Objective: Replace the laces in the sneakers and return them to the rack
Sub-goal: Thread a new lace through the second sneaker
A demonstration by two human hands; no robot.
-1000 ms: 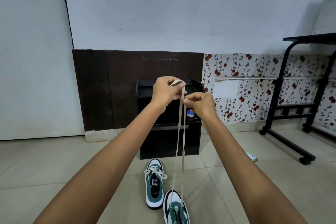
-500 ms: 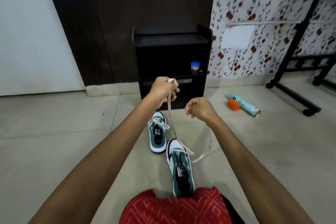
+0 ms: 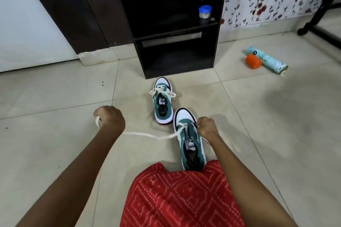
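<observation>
Two green and white sneakers lie on the tiled floor in front of a black shoe rack (image 3: pixel 214 46). The far sneaker (image 3: pixel 163 103) has its cream lace loosely tied. The near sneaker (image 3: pixel 190 142) rests against my red-clad knee. A cream lace (image 3: pixel 147 135) runs from its front eyelets out to the left. My left hand (image 3: pixel 109 119) is closed on that lace's end, low over the floor to the left. My right hand (image 3: pixel 206 125) is closed at the near sneaker's right side by the eyelets, gripping the other part of the lace.
A small blue-lidded jar (image 3: pixel 205 11) stands on the rack's middle shelf. A teal tube (image 3: pixel 267 60) and an orange cap (image 3: pixel 253 61) lie on the floor to the right. A black table leg with a caster (image 3: pixel 313 29) is at the far right.
Both hands have dropped from chest height down to the floor. The left hand pulled the lace out to the left, the right hand came down to the near sneaker. The camera tilted downward.
</observation>
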